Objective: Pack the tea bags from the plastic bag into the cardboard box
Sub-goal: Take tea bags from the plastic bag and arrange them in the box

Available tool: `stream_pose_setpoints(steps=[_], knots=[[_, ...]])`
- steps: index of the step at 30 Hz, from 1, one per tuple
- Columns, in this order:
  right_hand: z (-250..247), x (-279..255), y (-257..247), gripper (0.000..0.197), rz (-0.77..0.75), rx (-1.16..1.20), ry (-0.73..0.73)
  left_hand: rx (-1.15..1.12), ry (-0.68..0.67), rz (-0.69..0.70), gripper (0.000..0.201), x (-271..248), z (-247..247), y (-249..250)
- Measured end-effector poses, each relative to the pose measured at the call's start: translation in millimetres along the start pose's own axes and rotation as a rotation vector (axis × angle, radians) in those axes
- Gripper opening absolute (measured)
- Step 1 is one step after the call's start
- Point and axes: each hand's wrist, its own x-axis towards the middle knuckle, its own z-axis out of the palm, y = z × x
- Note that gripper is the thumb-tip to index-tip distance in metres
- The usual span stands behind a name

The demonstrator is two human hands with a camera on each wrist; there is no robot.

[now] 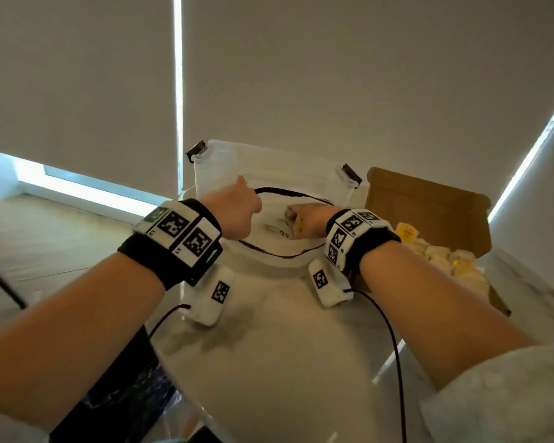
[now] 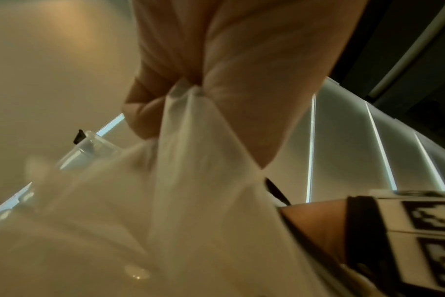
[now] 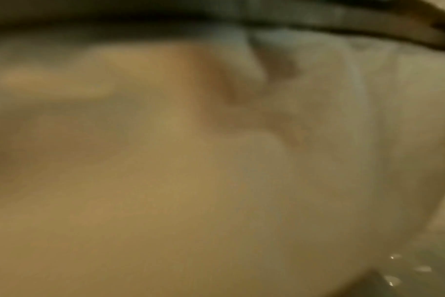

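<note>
Head view. We see the plastic bag (image 1: 269, 282), white with a dark drawstring rim, standing at the centre of the pale table (image 1: 285, 378). Our left hand (image 1: 237, 209) grips the rim at about 10 o'clock of the bag's mouth and holds it open. Our right hand (image 1: 304, 219) reaches into the mouth at about 3 o'clock, fingers curled; a yellow scrap shows at its knuckles, so we judge it closed on tea bags (image 1: 296, 227), though the grasp itself is hidden. A few pale sachets lie inside the bag at about 6 o'clock of the mouth. The cardboard box (image 1: 429, 206), flaps up, stands at 3 o'clock of the bag and holds a heap of packed tea bags (image 1: 445, 260) with yellow tags. A clear plastic tub (image 1: 269, 164) with black clips stands at 12 o'clock, just behind the bag. We judge the task well advanced: much is boxed, some bags are left. No brand is legible; the yellow tags carry marks too small to read, and the wristbands show only black-and-white square codes.

Left wrist view. The left hand (image 2: 216, 70) pinches a gathered fold of the plastic bag (image 2: 191, 180). The tub (image 2: 89, 144) lies at 9 o'clock. No writing.

Right wrist view. The picture is blurred; we cannot tell fingers from film, and nothing is readable.
</note>
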Motion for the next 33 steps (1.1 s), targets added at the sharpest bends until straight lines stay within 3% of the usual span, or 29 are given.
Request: stream_pose_setpoints(steps=[3,6,8,13,17,22,25,27,29,31,33], knots=[[-1.9,-4.5,-4.9,0.066,-0.047,0.083,0.051,0.041,-0.039,-0.024,0.034,-4.5,-1.4,8.2],[-2.4,-8.3,-5.3,0.082,-0.087,0.296,0.078,0.078,-0.062,-0.057,0.059,-4.0,1.6,7.0],[-2.0,-6.6,-4.9,0.082,-0.079,0.274,0.144,0.045,-0.065,-0.082,0.065,-4.2,2.8,8.1],[-2.9,-0.1,-11.3,0.068,-0.035,-0.021,0.157,0.026,-0.032,-0.05,0.059,-2.4,4.4,21.0],[-0.2,10.0,-20.2,0.02,-0.001,-0.065,0.057,0.015,-0.035,-0.043,0.05,1.3,5.9,29.4],[3.3,11.9,-14.4,0.045,0.061,-0.071,0.01,-0.119,0.088,-0.028,0.038,7.8,7.8,30.1],[3.3,5.7,-6.9,0.012,0.01,0.057,0.059,0.029,0.202,-0.046,0.038,12.5,6.9,24.3],[3.8,4.6,-1.1,0.019,-0.022,0.11,0.093,0.101,0.248,-0.026,0.027,22.3,5.8,20.8],[2.3,-1.4,0.2,0.031,-0.048,0.133,0.096,0.058,0.195,-0.032,0.023,35.7,4.9,19.3],[1.1,-8.4,0.7,0.021,-0.079,0.178,0.036,-0.043,0.077,-0.045,0.028,49.1,5.5,18.9],[-0.9,-13.8,1.4,0.023,-0.088,0.172,0.056,-0.132,-0.037,-0.034,0.033,62.6,10.3,18.0]])
